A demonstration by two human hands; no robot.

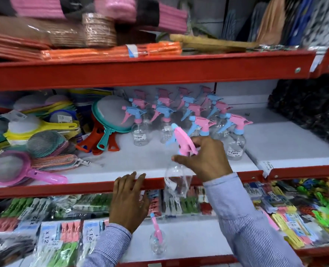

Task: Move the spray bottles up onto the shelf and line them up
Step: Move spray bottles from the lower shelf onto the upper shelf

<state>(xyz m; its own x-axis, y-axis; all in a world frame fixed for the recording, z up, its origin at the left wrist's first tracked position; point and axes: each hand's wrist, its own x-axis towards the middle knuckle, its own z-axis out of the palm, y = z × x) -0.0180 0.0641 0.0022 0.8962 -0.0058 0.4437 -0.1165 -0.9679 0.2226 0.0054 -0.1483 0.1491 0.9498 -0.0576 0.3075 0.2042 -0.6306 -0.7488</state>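
My right hand (205, 158) grips the neck of a clear spray bottle (176, 180) with a pink and blue trigger head, held tilted just in front of the middle shelf's red front edge (63, 187). My left hand (129, 199) rests with its fingers on that edge and holds nothing. Several matching spray bottles (181, 114) stand in rows at the back of the white middle shelf (140, 160). One more spray bottle (156, 241) stands on the lower shelf, below my left hand.
Plastic strainers and sieves (34, 135) crowd the left of the middle shelf. Packs of clothes pegs (53, 234) lie on the lower shelf at left, and loose colourful pegs (310, 209) at right. The upper red shelf (159, 68) overhangs, stacked with mats. Dark fabric (304, 112) hangs at right.
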